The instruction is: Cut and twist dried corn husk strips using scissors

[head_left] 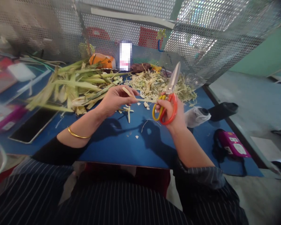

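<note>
My left hand (118,98) pinches a pale strip of corn husk (145,100), which sticks up past the thumb and stretches across to the other hand. Looped over the fingers of my right hand (170,107) is a pair of scissors (170,118) with red and yellow handles. Their blades are together and point up and away. The right thumb and fingertips also meet the strip's far end. Beneath the left hand, a small knotted piece of husk (128,115) lies on the blue table (124,147). A thin curved fibre rests below the scissors.
Long green husks (77,81) are heaped at the left, with shredded scraps (152,82) behind my hands. A lit phone (125,56) stands against the perforated metal screen (112,18). A dark tablet-like slab (35,122) lies left; a purple box (234,143) and black bottle (223,111) are right.
</note>
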The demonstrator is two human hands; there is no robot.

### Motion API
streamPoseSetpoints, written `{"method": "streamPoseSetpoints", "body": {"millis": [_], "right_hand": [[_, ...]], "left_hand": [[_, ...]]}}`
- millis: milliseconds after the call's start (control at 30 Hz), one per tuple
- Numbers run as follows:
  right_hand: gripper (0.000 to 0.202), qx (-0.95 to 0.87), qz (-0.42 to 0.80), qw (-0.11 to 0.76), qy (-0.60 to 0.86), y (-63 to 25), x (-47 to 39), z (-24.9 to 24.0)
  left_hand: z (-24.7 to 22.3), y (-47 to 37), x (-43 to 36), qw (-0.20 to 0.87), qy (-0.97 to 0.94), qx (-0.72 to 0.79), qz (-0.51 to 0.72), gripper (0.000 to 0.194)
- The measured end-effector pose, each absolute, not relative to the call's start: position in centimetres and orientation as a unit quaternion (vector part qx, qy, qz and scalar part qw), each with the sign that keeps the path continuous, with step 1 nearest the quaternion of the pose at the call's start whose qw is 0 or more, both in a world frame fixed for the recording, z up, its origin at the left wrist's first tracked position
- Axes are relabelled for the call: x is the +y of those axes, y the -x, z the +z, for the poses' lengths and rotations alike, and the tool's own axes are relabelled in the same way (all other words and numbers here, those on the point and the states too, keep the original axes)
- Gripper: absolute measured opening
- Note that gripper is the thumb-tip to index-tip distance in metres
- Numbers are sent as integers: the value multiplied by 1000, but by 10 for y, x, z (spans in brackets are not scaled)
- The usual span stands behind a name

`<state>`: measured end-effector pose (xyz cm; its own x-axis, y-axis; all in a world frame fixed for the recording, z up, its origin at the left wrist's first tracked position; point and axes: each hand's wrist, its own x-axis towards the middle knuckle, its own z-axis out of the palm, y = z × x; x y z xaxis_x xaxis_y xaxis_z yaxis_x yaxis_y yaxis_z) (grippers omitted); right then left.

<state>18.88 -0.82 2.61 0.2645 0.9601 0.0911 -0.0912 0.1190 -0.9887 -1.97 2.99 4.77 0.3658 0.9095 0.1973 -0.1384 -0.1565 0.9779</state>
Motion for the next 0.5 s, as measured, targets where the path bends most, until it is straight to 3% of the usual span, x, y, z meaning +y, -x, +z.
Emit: {"method": "streamPoseSetpoints", "body": {"millis": [167, 333, 500], "right_hand": [[35, -463, 379, 629, 496, -199, -5, 30], [33, -550, 340, 601, 470, -197, -12, 37], [36, -594, 317, 554, 489, -189, -19, 38]], "left_hand": [[56, 30, 32, 618, -656, 327, 283, 5], [51, 21, 27, 655, -596, 349, 307, 10], [36, 13, 22, 579, -666, 375, 285, 19]]}}
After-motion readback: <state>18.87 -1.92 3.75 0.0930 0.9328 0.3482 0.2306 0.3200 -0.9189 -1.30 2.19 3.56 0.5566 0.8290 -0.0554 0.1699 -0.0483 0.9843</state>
